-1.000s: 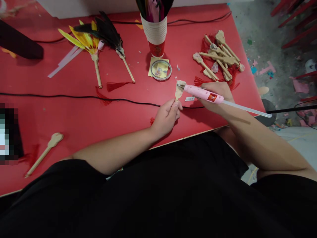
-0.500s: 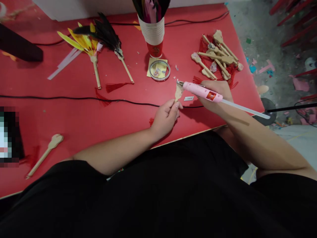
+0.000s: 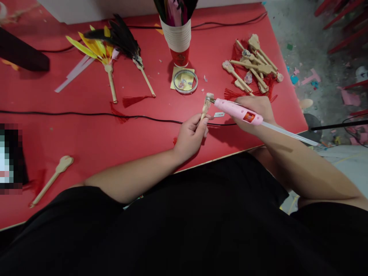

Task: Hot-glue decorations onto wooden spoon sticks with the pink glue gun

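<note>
Two hands over red table (image 3: 86, 130), just in front of paper cup (image 3: 178, 42). Left hand (image 3: 191, 134) pinches wooden fan handle (image 3: 206, 105) upright between fingertips. Right hand (image 3: 255, 111) wrapped around pink glue gun (image 3: 237, 111) — nozzle touching handle's top. Pile of handles (image 3: 253, 65) right of cup, feather fans (image 3: 112, 46) left of it.

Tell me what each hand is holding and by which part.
The left hand pinches a wooden handle by its lower stem. The right hand grips a pink glue gun around its body, nozzle at the handle's head.
</note>
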`<state>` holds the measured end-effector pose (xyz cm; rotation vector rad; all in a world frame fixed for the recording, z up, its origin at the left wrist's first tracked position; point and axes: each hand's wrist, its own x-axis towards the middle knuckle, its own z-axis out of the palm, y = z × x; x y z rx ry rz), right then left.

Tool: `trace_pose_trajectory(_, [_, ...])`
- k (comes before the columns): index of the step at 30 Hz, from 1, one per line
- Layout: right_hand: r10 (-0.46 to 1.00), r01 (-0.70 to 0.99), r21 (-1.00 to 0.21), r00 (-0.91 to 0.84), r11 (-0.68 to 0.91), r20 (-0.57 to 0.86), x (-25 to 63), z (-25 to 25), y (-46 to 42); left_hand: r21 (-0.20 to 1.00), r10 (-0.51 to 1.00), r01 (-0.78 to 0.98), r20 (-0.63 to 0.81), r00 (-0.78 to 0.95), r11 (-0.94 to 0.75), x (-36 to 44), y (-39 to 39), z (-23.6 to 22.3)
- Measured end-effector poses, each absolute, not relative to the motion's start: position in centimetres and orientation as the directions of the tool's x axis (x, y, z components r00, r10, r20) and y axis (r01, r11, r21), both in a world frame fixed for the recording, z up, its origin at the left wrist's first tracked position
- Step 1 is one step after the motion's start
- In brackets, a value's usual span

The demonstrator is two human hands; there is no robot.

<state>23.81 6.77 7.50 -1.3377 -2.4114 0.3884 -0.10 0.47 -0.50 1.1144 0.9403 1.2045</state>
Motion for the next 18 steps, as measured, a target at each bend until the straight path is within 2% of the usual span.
trace_pose_trajectory(7, [0.824,0.723,-0.408,-0.542,0.557,0.165,23.83,7.19,6.68,0.968,0.988,-0.246,-0.008,0.152,0.046,-0.14,0.55,-0.6])
trace_pose_trajectory(13, [0.821,0.698,-0.435,-0.518,0.568,0.241,23.55,6.87,6.71,0.965,0.988,-0.257,-0.019,0.154,0.058,-0.1,0.58,-0.44])
trace_pose_trajectory(18, [0.851,0.735,-0.435,-0.489,0.521,0.193,23.31,7.25,6.67,0.956,0.988,-0.289,-0.014,0.152,0.058,-0.03,0.6,-0.55])
